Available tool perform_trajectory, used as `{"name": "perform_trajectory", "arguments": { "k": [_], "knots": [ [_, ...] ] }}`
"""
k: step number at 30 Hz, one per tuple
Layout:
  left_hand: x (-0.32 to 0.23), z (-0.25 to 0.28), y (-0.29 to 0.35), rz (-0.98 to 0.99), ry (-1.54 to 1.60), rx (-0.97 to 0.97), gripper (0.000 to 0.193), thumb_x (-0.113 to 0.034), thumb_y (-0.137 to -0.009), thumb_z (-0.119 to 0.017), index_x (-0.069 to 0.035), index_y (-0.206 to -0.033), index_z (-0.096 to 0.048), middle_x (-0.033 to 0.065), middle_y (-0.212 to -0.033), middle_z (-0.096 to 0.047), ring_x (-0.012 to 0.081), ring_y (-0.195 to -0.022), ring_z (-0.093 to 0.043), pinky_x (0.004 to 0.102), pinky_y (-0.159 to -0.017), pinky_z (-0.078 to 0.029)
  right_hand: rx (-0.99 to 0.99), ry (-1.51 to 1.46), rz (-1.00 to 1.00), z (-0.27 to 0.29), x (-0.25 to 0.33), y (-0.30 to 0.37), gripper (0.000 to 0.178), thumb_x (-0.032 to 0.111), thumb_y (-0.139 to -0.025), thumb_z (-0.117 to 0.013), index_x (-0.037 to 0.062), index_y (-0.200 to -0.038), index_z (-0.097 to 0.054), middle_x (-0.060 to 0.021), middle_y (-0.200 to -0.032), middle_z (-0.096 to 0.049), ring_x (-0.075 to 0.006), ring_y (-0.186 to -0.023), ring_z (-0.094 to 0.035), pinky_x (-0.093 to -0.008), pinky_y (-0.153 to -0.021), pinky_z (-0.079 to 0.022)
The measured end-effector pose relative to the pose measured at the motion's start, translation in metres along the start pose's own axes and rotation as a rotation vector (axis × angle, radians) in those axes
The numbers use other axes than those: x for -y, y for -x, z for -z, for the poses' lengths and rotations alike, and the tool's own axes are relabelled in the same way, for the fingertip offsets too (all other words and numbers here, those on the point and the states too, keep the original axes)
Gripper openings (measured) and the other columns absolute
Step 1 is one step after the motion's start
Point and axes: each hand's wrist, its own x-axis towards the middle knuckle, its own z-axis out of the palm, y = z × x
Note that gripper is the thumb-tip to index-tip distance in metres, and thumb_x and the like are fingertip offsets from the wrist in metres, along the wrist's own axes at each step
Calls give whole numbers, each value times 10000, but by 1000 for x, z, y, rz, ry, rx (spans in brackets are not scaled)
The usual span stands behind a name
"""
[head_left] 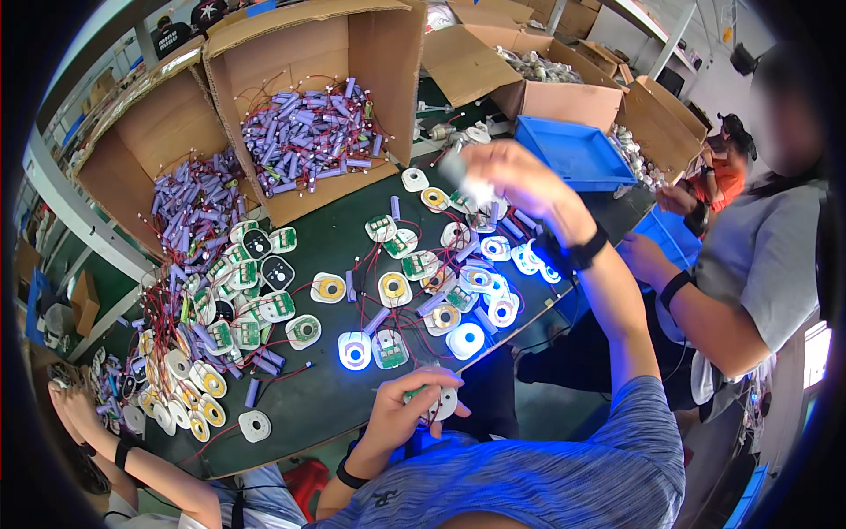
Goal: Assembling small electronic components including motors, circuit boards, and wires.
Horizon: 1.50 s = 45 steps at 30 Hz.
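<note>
My left hand [398, 407] is closed around a white round plate with a green circuit board [446, 404], just off the table's near edge. Raised over the far right of the table, my right hand [522, 175] is blurred; its fingers are closed on a pale, greyish thing [476, 189] too smeared to name. Below it lie lamp modules with lit blue-white rings [502, 309], wired to purple battery cells. Another glowing module [355, 350] sits by the near edge, beside an unlit board with a green circuit [389, 349].
Cardboard boxes of purple battery cells [304, 132] stand at the back left. Modules and wires are heaped on the left [189, 379]. A blue tray [573, 152] is at the back right. Co-workers' hands show at the left [77, 410] and right [648, 260].
</note>
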Motion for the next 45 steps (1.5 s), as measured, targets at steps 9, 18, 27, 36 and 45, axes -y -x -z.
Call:
{"name": "perform_trajectory", "arguments": {
  "k": [9,18,27,36,45],
  "knots": [
    [11,-22,-8,-74,111,-159,423,-305,-940,-387,82,-1051,-517,224,-828,-625,175,-552,-577,226,-437,-440,356,793,284,-144,13,91,491,193,-679,-649,-4,-1062,-413,-152,-677,-560,-357,-621,-574,-437,-523,-437],
    [-4,-14,-14,-77,68,-248,469,-316,-887,-492,113,-1076,-493,246,-842,-612,213,-596,-602,226,-431,-436,-218,972,-13,-12,-49,-63,162,165,-713,-546,42,-735,-649,-137,-688,-634,-291,-659,-627,-378,-607,-496],
    [4,3,4,25,54,-387,372,-316,-854,-545,9,-1035,-538,164,-796,-628,181,-559,-570,218,-432,-406,-559,1279,23,76,-154,-215,164,66,-729,-537,8,-869,-599,-205,-884,-614,-345,-871,-598,-403,-749,-495],
    [2,0,12,-17,0,-435,325,-266,-862,-511,20,-1011,-550,148,-771,-627,168,-543,-555,226,-439,-405,-621,1804,-167,66,-188,-260,175,188,-765,-556,113,-893,-647,-81,-990,-561,-222,-892,-554,-290,-666,-486],
    [-6,6,5,86,0,-490,286,-217,-870,-477,30,-986,-562,131,-746,-625,154,-527,-540,234,-445,-405,-1158,706,83,97,-139,-242,184,169,-746,-543,0,-760,-614,-239,-861,-585,-363,-759,-598,-429,-638,-494]
  ]
}}
